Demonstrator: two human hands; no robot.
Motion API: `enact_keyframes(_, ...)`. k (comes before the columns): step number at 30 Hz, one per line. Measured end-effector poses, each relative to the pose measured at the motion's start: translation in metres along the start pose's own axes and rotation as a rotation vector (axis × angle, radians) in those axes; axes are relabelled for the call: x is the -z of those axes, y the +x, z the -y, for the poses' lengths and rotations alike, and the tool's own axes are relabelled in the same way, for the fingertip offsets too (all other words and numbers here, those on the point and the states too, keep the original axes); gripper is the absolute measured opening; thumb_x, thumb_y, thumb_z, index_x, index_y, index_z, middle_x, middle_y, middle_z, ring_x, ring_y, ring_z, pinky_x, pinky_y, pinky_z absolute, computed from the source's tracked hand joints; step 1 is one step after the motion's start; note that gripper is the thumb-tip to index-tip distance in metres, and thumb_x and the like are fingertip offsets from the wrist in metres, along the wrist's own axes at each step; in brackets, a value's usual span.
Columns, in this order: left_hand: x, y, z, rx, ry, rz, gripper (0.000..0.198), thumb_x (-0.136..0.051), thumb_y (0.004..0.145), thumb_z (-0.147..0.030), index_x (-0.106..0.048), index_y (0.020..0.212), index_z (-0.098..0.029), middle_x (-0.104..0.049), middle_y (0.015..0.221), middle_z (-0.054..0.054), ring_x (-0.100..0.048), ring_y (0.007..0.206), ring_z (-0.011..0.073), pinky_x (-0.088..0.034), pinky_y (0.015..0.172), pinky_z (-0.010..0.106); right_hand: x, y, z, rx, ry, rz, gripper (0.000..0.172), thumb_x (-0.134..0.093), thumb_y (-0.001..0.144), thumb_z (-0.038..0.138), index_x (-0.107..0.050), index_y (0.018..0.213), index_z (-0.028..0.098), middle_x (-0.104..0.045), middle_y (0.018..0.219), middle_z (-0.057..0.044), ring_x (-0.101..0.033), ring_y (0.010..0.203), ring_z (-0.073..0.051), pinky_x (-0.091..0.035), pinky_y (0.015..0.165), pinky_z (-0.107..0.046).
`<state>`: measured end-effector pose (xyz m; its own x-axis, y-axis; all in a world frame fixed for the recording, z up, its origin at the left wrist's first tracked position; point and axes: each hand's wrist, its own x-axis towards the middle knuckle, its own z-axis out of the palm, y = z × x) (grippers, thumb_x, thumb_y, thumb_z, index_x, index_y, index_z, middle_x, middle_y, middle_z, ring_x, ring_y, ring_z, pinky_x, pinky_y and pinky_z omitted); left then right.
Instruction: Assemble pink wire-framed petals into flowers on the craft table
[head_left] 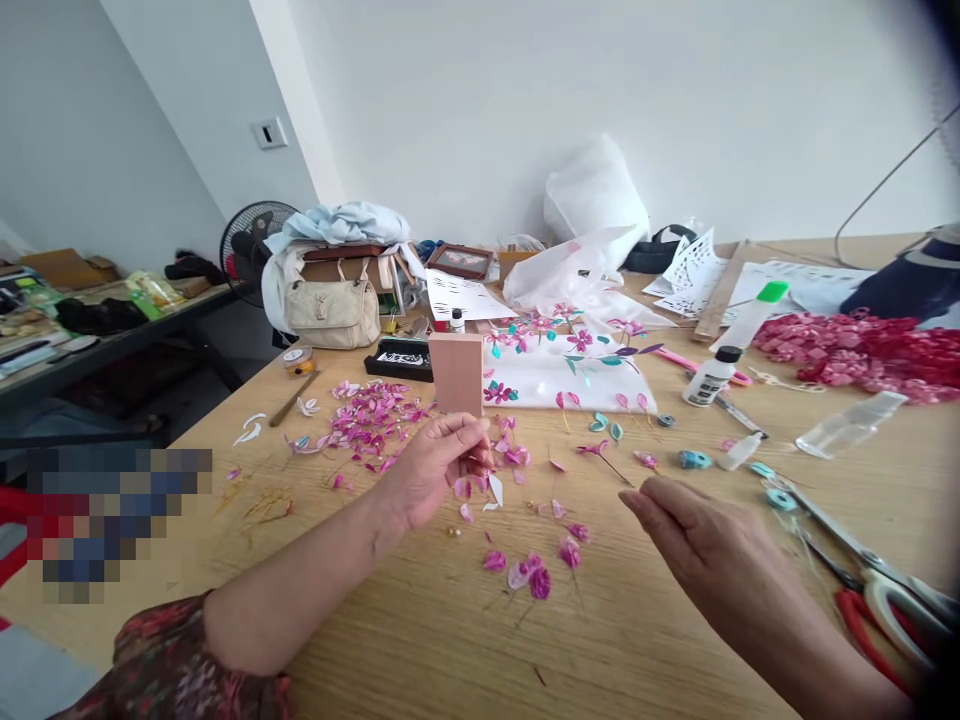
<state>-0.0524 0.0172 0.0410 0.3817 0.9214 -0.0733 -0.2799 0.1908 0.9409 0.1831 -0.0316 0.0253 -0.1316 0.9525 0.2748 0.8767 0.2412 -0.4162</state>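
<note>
My right hand (694,530) pinches the dark thin stem of a pink flower (594,450), which points up and left over the table. My left hand (439,465) is closed, thumb against the fingers, above some petals; what it grips, if anything, is too small to tell. Just below its fingertips is a white cut-out piece (495,490). Loose magenta flower heads (538,580) with wire stems lie between my hands. A heap of pink petals (375,415) spreads to the left of my left hand. A pinkish upright block (456,373) stands behind it.
Scissors (862,560) lie by my right forearm. A black-capped bottle (711,377), a clear bottle (851,425) and a teal thread spool (780,497) are at the right. Finished flower sprigs (581,340) rest on a white sheet (540,378). A beige bag (334,310) stands at the back left.
</note>
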Motion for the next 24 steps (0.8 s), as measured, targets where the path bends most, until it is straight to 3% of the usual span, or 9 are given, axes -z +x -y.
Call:
enact_keyframes(4, 0.007, -0.004, -0.014, -0.123, 0.099, -0.005, 0.027, -0.054, 0.077, -0.03, -0.05, 0.056, -0.014, -0.048, 0.056, -0.002, -0.047, 0.058, 0.0073, -0.036, 0.057, 0.02, -0.002, 0.0, -0.003, 0.011, 0.077, 0.005, 0.01, -0.037, 0.079, 0.029, -0.042, 0.071, 0.024, -0.053, 0.061, 0.0, -0.05, 0.053, -0.016, -0.034, 0.051, -0.025)
enact_keyframes(9, 0.012, -0.009, -0.019, -0.203, 0.296, -0.078, 0.01, -0.059, 0.073, -0.025, -0.054, 0.069, -0.016, -0.052, 0.06, -0.003, -0.047, 0.057, 0.0073, -0.035, 0.056, 0.02, -0.001, 0.007, -0.004, -0.025, -0.018, 0.017, 0.032, -0.033, 0.08, 0.038, -0.03, 0.051, 0.024, -0.042, 0.044, 0.002, -0.042, 0.042, -0.015, -0.029, 0.046, -0.026)
enact_keyframes(13, 0.011, -0.013, -0.014, -0.212, 0.577, -0.018, 0.021, -0.054, 0.075, -0.026, -0.051, 0.058, -0.015, -0.048, 0.054, -0.004, -0.044, 0.053, 0.0067, -0.034, 0.054, 0.02, -0.008, 0.012, -0.004, -0.013, -0.029, 0.005, 0.035, -0.035, 0.08, 0.038, -0.027, 0.049, 0.024, -0.037, 0.042, 0.002, -0.04, 0.041, -0.014, -0.028, 0.045, -0.026)
enact_keyframes(16, 0.009, -0.014, -0.007, -0.212, 0.859, 0.06, 0.028, -0.051, 0.077, -0.027, -0.048, 0.053, -0.015, -0.045, 0.052, -0.004, -0.041, 0.051, 0.0064, -0.031, 0.051, 0.019, -0.016, 0.013, -0.005, 0.037, 0.064, -0.074, 0.016, -0.035, 0.079, 0.026, -0.045, 0.067, 0.022, -0.05, 0.055, 0.0, -0.047, 0.05, -0.016, -0.033, 0.049, -0.025)
enact_keyframes(19, 0.007, -0.012, -0.002, -0.292, 1.02, 0.098, 0.007, -0.052, 0.076, -0.02, -0.056, 0.07, -0.017, -0.05, 0.063, -0.004, -0.046, 0.059, 0.0076, -0.034, 0.055, 0.02, -0.019, 0.014, -0.005, 0.077, 0.138, -0.072, 0.013, -0.039, 0.077, 0.021, -0.05, 0.084, 0.021, -0.055, 0.062, -0.001, -0.05, 0.053, -0.016, -0.036, 0.05, -0.025)
enact_keyframes(21, 0.007, -0.009, 0.0, -0.365, 1.071, 0.104, 0.005, -0.052, 0.076, -0.018, -0.057, 0.074, -0.017, -0.053, 0.07, -0.002, -0.049, 0.064, 0.0087, -0.036, 0.059, 0.021, -0.016, 0.016, -0.005, 0.092, 0.145, -0.025, 0.009, -0.044, 0.077, 0.024, -0.052, 0.076, 0.021, -0.055, 0.06, 0.0, -0.05, 0.052, -0.015, -0.036, 0.05, -0.025)
enact_keyframes(24, 0.008, -0.004, -0.002, -0.447, 1.115, 0.08, 0.02, -0.05, 0.079, -0.023, -0.055, 0.061, -0.015, -0.053, 0.067, -0.001, -0.049, 0.066, 0.0098, -0.037, 0.063, 0.022, -0.012, 0.019, -0.005, 0.063, 0.126, 0.006, 0.028, -0.045, 0.079, 0.034, -0.046, 0.054, 0.022, -0.048, 0.047, 0.002, -0.045, 0.045, -0.014, -0.032, 0.046, -0.025)
